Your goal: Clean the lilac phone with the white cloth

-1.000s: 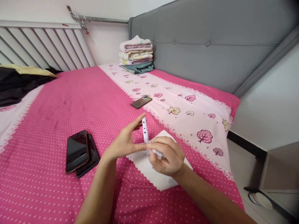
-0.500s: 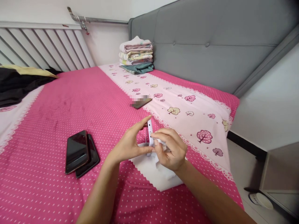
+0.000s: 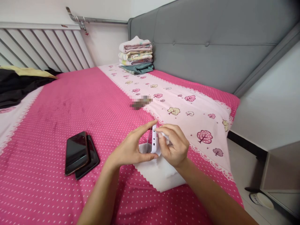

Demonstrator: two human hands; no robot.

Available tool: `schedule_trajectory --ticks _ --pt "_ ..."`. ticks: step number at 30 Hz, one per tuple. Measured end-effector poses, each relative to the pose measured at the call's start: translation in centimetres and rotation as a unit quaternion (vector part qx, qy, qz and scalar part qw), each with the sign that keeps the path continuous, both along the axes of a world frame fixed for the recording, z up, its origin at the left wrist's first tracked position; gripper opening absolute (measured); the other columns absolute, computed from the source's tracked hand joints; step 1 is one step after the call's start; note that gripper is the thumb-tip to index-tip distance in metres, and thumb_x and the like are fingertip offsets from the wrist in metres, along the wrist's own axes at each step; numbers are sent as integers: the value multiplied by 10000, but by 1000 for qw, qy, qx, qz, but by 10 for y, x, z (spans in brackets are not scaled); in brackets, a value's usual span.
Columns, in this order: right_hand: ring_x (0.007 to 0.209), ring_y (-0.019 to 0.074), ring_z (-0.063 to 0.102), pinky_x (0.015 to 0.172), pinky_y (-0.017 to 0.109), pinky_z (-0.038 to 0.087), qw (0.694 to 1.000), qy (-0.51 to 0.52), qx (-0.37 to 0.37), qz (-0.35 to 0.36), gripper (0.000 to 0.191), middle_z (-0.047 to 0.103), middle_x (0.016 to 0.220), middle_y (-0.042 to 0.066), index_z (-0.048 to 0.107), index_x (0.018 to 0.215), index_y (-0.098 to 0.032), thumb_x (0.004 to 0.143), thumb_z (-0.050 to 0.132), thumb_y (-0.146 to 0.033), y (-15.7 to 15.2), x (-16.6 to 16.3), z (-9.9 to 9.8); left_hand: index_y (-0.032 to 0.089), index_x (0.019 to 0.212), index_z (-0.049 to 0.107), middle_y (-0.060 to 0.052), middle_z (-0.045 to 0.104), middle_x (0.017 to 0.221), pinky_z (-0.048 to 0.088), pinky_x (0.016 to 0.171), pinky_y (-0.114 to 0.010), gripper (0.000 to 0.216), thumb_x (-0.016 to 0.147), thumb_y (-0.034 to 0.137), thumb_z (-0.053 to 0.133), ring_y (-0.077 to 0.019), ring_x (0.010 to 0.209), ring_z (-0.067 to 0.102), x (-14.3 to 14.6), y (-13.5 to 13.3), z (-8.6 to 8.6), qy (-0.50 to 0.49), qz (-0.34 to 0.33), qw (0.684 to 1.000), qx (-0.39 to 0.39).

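Observation:
My left hand (image 3: 131,147) grips a phone in a pale lavender case (image 3: 154,143) by its two edges, thumb below and fingers above. The phone stands on its side, with an end edge that has small dark holes turned toward me. Closed in a pinch, my right hand (image 3: 174,145) holds a bunched white cloth (image 3: 165,136), its fingertips at the upper part of that edge. Under both hands a larger white cloth with a zigzag edge (image 3: 152,176) lies on the bed; whether the two cloths are one piece I cannot tell.
Two dark phones, the upper one (image 3: 77,153) overlapping the lower one (image 3: 91,159), lie at left on the pink dotted bedspread (image 3: 47,125). Ahead is a blurred-out flat object (image 3: 140,102). Folded cloths (image 3: 136,54) are stacked by the grey headboard (image 3: 199,56). Dark clothes (image 3: 21,84) lie far left.
The cased phone and my left hand have shifted slightly right, and more of the holed edge faces me. My right fingertips have moved up along that edge.

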State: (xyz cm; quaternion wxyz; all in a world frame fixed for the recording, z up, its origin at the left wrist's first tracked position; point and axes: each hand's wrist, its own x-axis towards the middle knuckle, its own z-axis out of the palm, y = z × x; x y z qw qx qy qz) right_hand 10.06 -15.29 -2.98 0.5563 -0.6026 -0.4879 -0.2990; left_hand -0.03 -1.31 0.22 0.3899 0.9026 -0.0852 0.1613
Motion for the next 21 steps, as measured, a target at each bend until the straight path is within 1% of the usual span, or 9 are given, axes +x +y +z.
schedule_trajectory --ticks 6,11,15,21 --pt "843 181 618 741 332 541 1000 0 -6 24 228 624 903 72 627 959 -177 822 477 -74 -3 -2 3 285 1436 287 -86 397 1453 344 1098 -470 906 677 393 770 -296 1311 399 0 -1 3 6 -11 1000 0" --pt "802 164 616 687 295 539 998 -30 -21 48 215 624 888 67 627 950 -167 839 454 -101 -3 -9 4 275 1431 294 -80 417 1439 350 1094 -453 906 671 376 776 -287 1296 419 0 2 3 2 5 1000 7" --pt "765 152 617 656 278 536 997 -56 -29 40 213 634 884 62 635 951 -166 852 454 -114 -3 -10 3 288 1432 297 -84 416 1440 363 1080 -472 901 672 376 774 -308 1294 419 -1 4 4 0 11 1000 3" --pt "772 150 626 676 267 542 998 -67 -21 1 202 648 873 59 637 939 -181 855 485 -78 -1 -9 3 283 1431 302 -82 412 1444 357 1086 -473 903 670 390 775 -309 1298 415 -2 1 6 2 7 1000 8"
